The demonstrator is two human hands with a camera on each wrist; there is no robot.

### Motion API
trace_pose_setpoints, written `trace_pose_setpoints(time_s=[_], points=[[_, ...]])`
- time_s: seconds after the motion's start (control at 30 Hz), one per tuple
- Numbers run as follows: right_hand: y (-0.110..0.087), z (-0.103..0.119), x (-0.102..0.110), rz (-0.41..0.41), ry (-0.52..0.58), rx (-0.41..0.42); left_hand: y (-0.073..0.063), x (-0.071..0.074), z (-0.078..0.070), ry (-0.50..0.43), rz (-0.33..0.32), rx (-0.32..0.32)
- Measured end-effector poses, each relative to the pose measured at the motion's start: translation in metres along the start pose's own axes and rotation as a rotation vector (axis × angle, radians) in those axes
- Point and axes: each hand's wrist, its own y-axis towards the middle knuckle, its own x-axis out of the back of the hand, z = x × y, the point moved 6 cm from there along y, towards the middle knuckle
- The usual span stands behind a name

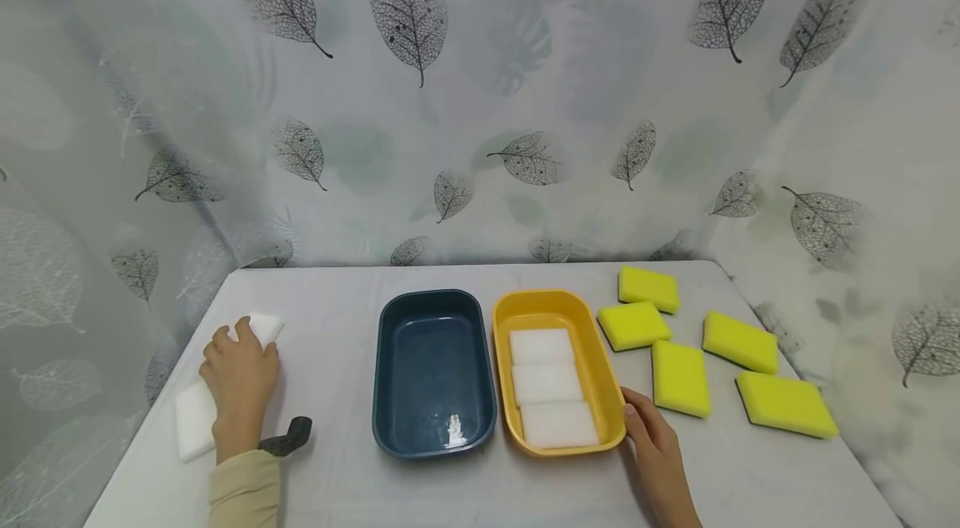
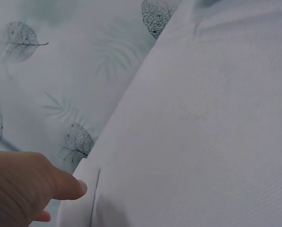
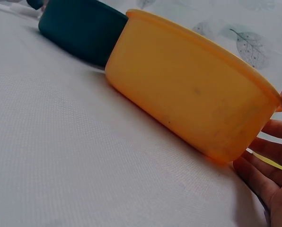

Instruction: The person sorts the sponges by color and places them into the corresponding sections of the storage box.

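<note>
My left hand (image 1: 242, 370) is over a white sponge block (image 1: 266, 328) at the table's left, its fingers bent down over it. In the left wrist view the thumb (image 2: 70, 186) lies on the edge of this block (image 2: 82, 201); the far fingertips are mostly hidden. A second white block (image 1: 195, 420) lies beside the wrist. My right hand (image 1: 658, 453) touches the near right corner of a yellow tray (image 1: 611, 378), thumb at the rim and fingers spread along the outer wall (image 3: 188, 90). Three white blocks (image 1: 546, 385) lie in a row inside that tray.
A dark blue tray (image 1: 431, 378) stands just left of the yellow one. Several yellow sponges with dark undersides (image 1: 681, 378) are scattered at the right. A leaf-patterned curtain (image 1: 480, 112) hangs behind the white-covered table (image 1: 330, 361). A black strap (image 1: 288, 436) is by the left wrist.
</note>
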Motion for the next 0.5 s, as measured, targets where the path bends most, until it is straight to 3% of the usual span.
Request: trace_pose_setpoints(time_s=[0.5], points=[[-0.0004, 0.0001, 0.0, -0.016, 0.017, 0.032, -0.0037, -0.0009, 0.0093, -0.005, 0.059, 0.021]])
